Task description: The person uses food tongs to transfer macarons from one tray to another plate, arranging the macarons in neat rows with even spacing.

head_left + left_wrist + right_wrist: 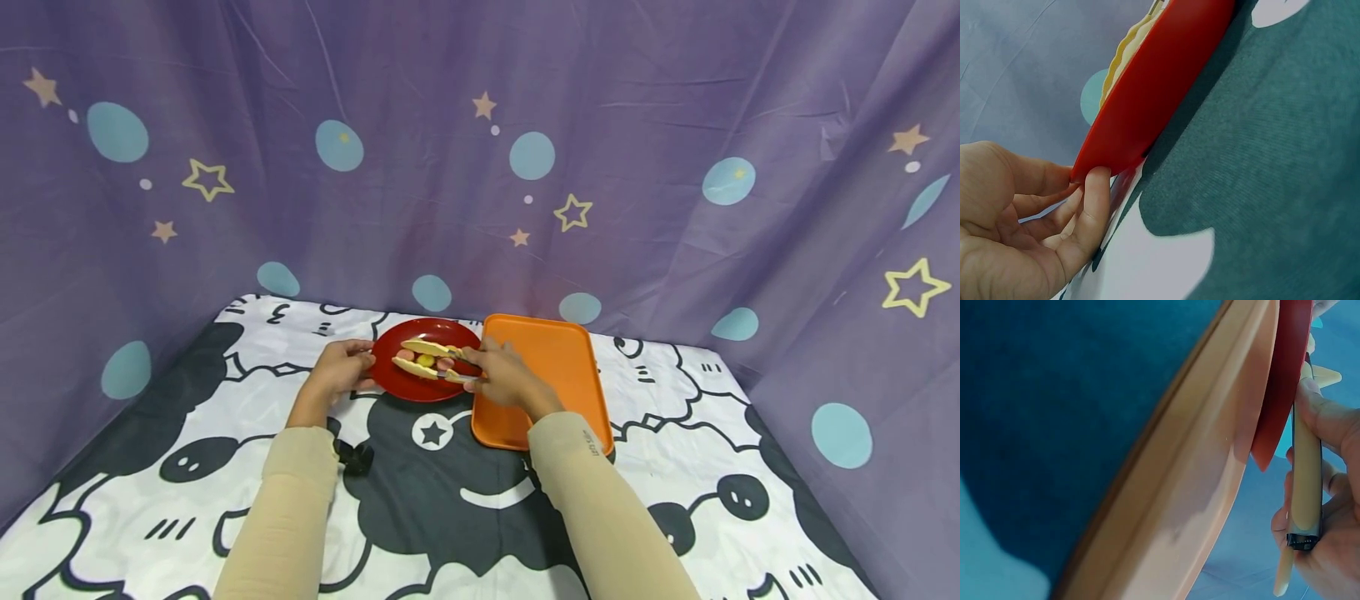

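Observation:
A round red plate (420, 393) lies on the patterned cloth, and my left hand (341, 367) pinches its left rim between thumb and fingers, as the left wrist view shows. My right hand (513, 379) grips a pair of tongs (1307, 481) with cream-coloured grips, metal arms and a black end piece. Over the plate, the two cream tong heads (416, 367) are spread apart. Several small pink pieces (445, 364) and a yellow piece (426, 360) show between them. Whether the tongs press on any piece I cannot tell.
An orange tray (558, 358) lies right of the plate, its left edge close to the plate's rim and under my right forearm. A purple curtain (637, 100) with stars and dots hangs behind the cloth (675, 392). A dark object (356, 458) is at my left wrist.

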A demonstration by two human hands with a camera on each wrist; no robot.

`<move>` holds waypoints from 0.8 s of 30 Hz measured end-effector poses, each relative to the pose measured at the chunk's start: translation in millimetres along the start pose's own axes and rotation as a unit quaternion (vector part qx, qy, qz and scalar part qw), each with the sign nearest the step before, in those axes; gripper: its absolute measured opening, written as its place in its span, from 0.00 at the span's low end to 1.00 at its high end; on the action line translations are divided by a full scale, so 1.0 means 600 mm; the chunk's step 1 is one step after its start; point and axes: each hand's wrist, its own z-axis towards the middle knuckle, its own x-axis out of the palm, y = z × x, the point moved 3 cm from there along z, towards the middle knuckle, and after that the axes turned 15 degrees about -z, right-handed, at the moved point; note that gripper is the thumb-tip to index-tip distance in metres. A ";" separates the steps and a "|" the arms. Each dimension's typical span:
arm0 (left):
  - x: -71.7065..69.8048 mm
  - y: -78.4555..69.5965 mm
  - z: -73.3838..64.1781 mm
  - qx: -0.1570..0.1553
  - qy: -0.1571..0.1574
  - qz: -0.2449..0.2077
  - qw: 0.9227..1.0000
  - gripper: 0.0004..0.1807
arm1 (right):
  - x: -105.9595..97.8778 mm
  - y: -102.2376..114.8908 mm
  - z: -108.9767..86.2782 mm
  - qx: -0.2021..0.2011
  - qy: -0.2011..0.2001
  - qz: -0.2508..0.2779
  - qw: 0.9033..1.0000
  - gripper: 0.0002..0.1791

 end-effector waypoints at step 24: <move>0.002 -0.001 0.001 0.000 0.000 -0.006 1.000 0.25 | 0.003 -0.001 0.000 0.003 -0.007 -0.004 1.000 0.36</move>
